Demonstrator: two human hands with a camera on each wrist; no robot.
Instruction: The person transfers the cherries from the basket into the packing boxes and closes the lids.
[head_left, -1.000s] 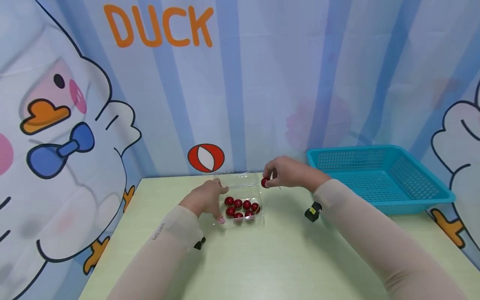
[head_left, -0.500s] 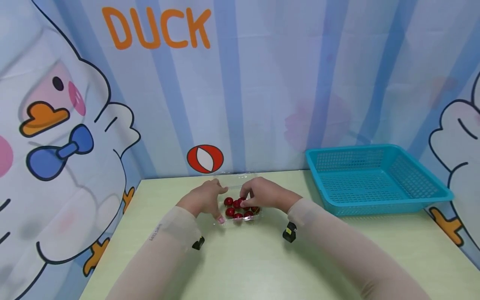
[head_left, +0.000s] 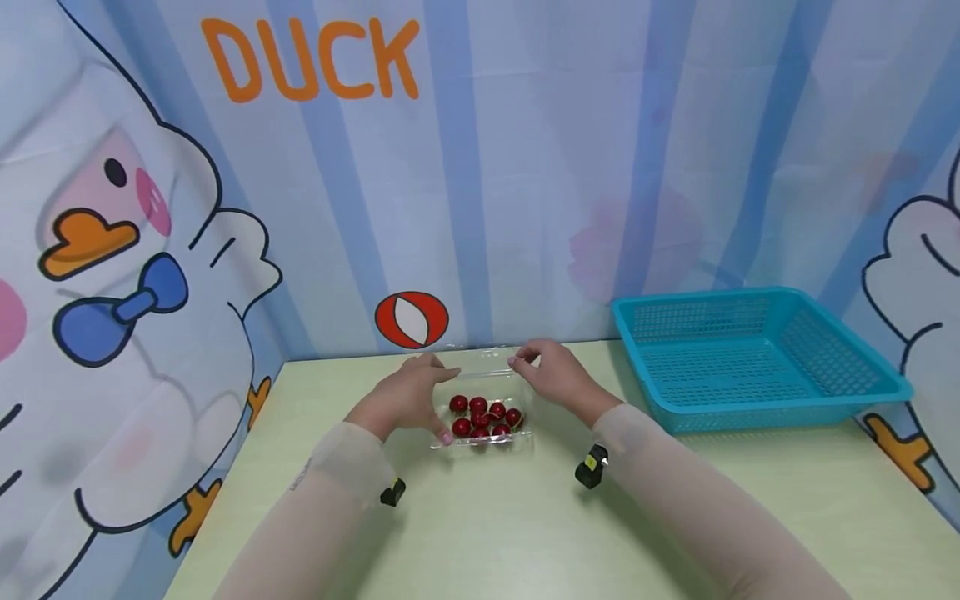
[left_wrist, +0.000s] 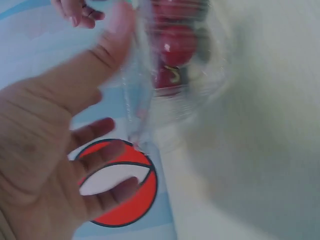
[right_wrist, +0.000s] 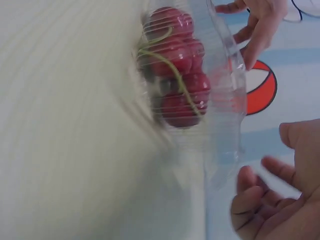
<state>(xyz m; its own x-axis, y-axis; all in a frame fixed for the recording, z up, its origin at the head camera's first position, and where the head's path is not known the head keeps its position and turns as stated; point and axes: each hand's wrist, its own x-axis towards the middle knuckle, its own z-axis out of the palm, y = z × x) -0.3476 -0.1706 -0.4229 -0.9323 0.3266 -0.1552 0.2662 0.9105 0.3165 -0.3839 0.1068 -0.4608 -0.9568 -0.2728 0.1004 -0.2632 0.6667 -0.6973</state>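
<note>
A clear plastic clamshell box sits on the pale green table with several red cherries in it. Its lid lies open toward the back. My left hand is against the box's left side, thumb on the front left corner and fingers spread. The left wrist view shows that hand open beside the box wall. My right hand hovers at the box's back right corner, empty, its fingers loosely curled near the lid. The right wrist view shows the cherries and stems through the box.
A turquoise mesh basket stands at the back right of the table. A cartoon duck backdrop with a red and white circle closes off the back and sides. Bare table surface lies in front of the box.
My right hand brought one cherry from the right, put it in the box, then drew back to the back right corner, empty. The left hand stayed by the box.
</note>
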